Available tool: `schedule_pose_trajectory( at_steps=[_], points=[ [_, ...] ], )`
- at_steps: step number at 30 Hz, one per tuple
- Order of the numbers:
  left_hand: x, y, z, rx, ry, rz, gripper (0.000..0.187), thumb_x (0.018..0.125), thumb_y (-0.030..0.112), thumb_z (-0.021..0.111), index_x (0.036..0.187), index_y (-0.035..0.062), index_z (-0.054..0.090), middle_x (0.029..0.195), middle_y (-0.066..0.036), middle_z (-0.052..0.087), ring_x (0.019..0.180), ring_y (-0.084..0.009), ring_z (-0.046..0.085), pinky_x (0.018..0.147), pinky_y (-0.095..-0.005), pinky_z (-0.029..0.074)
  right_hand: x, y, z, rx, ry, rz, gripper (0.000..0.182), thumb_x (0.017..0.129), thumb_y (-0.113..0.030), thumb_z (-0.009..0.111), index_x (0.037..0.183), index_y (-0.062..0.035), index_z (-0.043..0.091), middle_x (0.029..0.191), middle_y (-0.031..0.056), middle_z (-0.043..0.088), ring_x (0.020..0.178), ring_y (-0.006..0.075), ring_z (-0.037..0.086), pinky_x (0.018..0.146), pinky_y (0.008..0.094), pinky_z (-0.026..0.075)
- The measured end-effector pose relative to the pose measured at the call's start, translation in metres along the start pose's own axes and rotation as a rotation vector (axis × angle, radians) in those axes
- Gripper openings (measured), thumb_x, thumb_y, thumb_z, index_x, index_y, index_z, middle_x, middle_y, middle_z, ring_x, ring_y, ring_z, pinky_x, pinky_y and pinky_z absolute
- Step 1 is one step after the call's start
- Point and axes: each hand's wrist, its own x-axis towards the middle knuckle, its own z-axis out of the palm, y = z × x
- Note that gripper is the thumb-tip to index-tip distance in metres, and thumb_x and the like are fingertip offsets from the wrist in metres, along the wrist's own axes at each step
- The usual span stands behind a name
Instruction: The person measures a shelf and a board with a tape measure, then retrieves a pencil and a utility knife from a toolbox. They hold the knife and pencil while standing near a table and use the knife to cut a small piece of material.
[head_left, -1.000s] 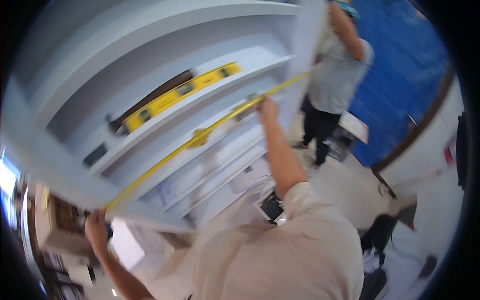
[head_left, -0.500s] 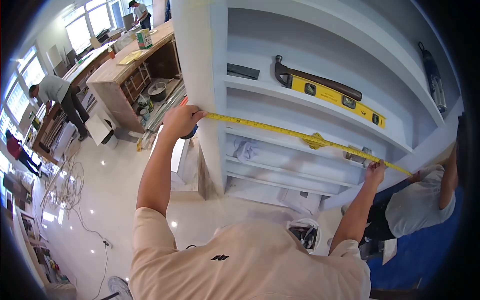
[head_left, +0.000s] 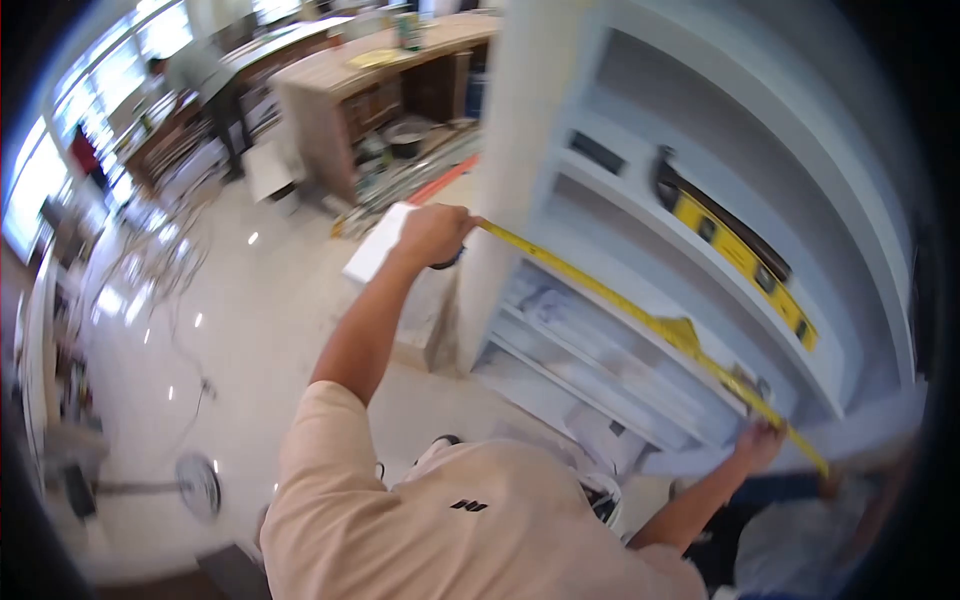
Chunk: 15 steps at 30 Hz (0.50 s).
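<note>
A yellow tape measure (head_left: 600,290) is stretched across the front of a white shelf unit (head_left: 570,215). My left hand (head_left: 435,237) is closed around its left end at the upright panel; a dark blue part shows under the fingers. My right hand (head_left: 760,447) pinches the blade farther right, below the shelf edge. Beyond it the blade runs on towards a co-worker's hand (head_left: 830,485), and whether that hand touches it is blurred. Above, a yellow spirit level (head_left: 738,256) and a dark-handled hammer (head_left: 663,183) lie on a shelf.
A small yellow item (head_left: 680,332) sits on a lower shelf behind the blade. A white bucket (head_left: 612,500) stands on the floor near my body. A wooden counter (head_left: 310,75) is at the back left, with cables (head_left: 165,250) on the floor. Another person (head_left: 205,85) bends over there.
The view has swung, so the shelves and tape appear shifted right and tilted more steeply. Both hands still hold the tape at about the same places. The picture is blurrier.
</note>
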Motion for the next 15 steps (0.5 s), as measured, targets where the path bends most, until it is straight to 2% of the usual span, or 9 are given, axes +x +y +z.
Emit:
schedule_pose_trajectory(
  at_steps=[2,3,4,5,6,8,11,14,15],
  points=[
    [-0.041,-0.035,0.026,0.017,-0.056,-0.099,0.039,0.092,0.04,0.049,0.088,0.0066,0.069,0.086,-0.017,0.068,0.083,-0.0364,0.065,0.072,-0.0462,0.05,-0.039,0.0,0.014,-0.169,-0.036,-0.15,0.029,0.093,-0.02,0.052,0.113,0.0009,0.057,0.109,0.0156,0.062,0.098,0.0293,0.059,0.089,0.0413,0.047],
    [-0.064,-0.056,0.047,0.001,-0.138,-0.223,0.039,0.092,0.039,0.049,0.089,0.006,0.069,0.089,-0.018,0.068,0.086,-0.0364,0.065,0.074,-0.0457,0.05,-0.042,-0.005,0.007,0.1,-0.264,-0.003,0.03,0.093,-0.018,0.054,0.114,0.0024,0.055,0.115,0.02,0.06,0.107,0.0337,0.057,0.099,0.0463,0.043],
    [-0.09,-0.08,0.072,-0.023,-0.22,-0.343,0.039,0.092,0.038,0.049,0.091,0.0054,0.069,0.092,-0.018,0.068,0.088,-0.0364,0.065,0.076,-0.0452,0.051,-0.057,0.003,0.023,0.125,-0.302,-0.02,0.028,0.094,-0.018,0.053,0.114,0.0026,0.055,0.108,0.0193,0.062,0.102,0.0347,0.058,0.095,0.0459,0.045],
    [-0.126,-0.108,0.104,-0.001,-0.265,-0.427,0.041,0.091,0.04,0.049,0.091,0.0047,0.069,0.093,-0.019,0.068,0.089,-0.0367,0.064,0.076,-0.0457,0.05,-0.102,0.001,0.078,0.207,-0.382,0.109,0.025,0.097,-0.02,0.048,0.105,0.0023,0.057,0.096,0.0182,0.063,0.089,0.0317,0.06,0.087,0.0423,0.049],
    [-0.161,-0.128,0.133,0.022,-0.313,-0.493,0.043,0.091,0.042,0.049,0.091,0.0039,0.069,0.093,-0.02,0.067,0.09,-0.037,0.064,0.077,-0.0463,0.05,-0.108,0.01,0.089,0.332,-0.653,0.295,0.024,0.097,-0.019,0.05,0.109,0.0009,0.054,0.106,0.0134,0.058,0.101,0.0252,0.056,0.092,0.0406,0.044],
    [-0.238,-0.146,0.156,-0.012,-0.418,-0.558,0.046,0.091,0.044,0.05,0.092,0.0023,0.069,0.097,-0.021,0.066,0.092,-0.038,0.063,0.077,-0.046,0.05,-0.148,0.031,0.149,0.277,-0.773,0.399,0.021,0.096,-0.019,0.053,0.103,0.0004,0.056,0.097,0.0103,0.056,0.094,0.0234,0.055,0.09,0.0369,0.044],
    [-0.344,-0.172,0.187,-0.085,-0.464,-0.956,0.047,0.086,0.048,0.056,0.096,0.0047,0.069,0.1,-0.019,0.067,0.094,-0.0359,0.064,0.079,-0.0434,0.051,-0.194,0.076,0.21,0.204,-0.953,0.543,0.02,0.095,-0.018,0.055,0.099,0.0012,0.057,0.09,0.0082,0.053,0.086,0.0214,0.054,0.082,0.0346,0.047],
    [-0.428,-0.182,0.192,-0.164,-0.505,-1.293,0.037,0.086,0.039,0.06,0.102,0.0077,0.069,0.107,-0.016,0.067,0.102,-0.0323,0.063,0.083,-0.041,0.051,-0.27,0.127,0.293,0.029,-1.337,0.271,0.022,0.097,-0.018,0.048,0.094,0.0019,0.057,0.085,0.0147,0.061,0.075,0.024,0.059,0.075,0.0364,0.051],
    [-0.448,-0.184,0.189,-0.183,-0.526,-1.379,0.036,0.086,0.039,0.061,0.103,0.0086,0.069,0.108,-0.015,0.067,0.103,-0.0317,0.063,0.084,-0.0406,0.05,-0.297,0.142,0.321,0.02,-1.386,0.307,0.021,0.097,-0.017,0.049,0.092,0.0018,0.057,0.084,0.0138,0.06,0.072,0.0224,0.058,0.073,0.0345,0.051]
  ],
)
